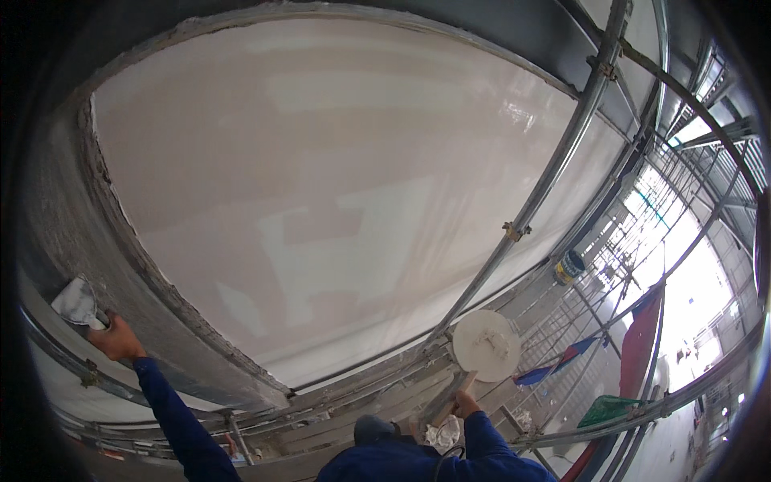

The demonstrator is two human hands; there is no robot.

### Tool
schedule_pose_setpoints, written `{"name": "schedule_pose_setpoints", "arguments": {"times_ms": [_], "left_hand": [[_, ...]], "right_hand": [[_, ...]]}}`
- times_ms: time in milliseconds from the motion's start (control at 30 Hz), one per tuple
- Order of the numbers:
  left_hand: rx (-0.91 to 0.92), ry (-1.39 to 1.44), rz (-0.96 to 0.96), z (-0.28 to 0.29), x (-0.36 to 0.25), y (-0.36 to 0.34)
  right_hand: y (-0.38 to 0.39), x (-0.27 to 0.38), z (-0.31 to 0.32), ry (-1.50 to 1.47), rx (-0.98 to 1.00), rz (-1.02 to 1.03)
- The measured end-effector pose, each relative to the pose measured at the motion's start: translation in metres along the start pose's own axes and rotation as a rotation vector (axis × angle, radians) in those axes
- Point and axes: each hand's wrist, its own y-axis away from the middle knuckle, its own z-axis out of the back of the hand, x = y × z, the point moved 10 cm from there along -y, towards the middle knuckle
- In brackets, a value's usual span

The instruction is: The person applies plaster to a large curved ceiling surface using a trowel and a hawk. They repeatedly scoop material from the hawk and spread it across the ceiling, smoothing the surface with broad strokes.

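At the far left my left hand (120, 337) is closed around the handle of a putty knife (75, 302). Its broad blade is smeared white and lies against or close to the grey plastered strip (132, 293) beside the panelled wall. Low in the middle, my right hand (466, 403) grips a flat tool with a wooden edge or handle (443, 406); its exact kind is hard to make out. Just beyond that hand sits a round, pale surface (487, 345) with lumps of white compound on it. A crumpled whitish bag or lump (443, 435) shows below the right hand.
A large pinkish wall panel (337, 161) with pale patches fills the middle. Scaffold poles (554, 169) slant across on the right, joined by clamps. A dark bucket (569, 267) stands at the right on the planks (377, 418). Red, blue and green cloth (638, 345) hangs by the rail.
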Motion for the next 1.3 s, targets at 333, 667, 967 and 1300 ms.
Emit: {"name": "schedule_pose_setpoints", "arguments": {"times_ms": [333,667,967,1300], "left_hand": [[0.104,0.085,0.058,-0.034,0.027,0.023],[0.115,0.082,0.048,-0.045,0.030,0.017],[0.154,0.201,-0.042,0.001,0.013,0.014],[1.735,1.123,0.927,0.131,-0.114,0.333]], "right_hand": [[0.094,0.012,-0.169,0.252,0.615,0.696],[0.149,0.010,-0.127,-0.477,0.606,-0.037],[0.197,0.049,-0.123,-0.541,0.600,0.105],[0.320,0.205,-0.187,0.440,0.412,1.363]]}}
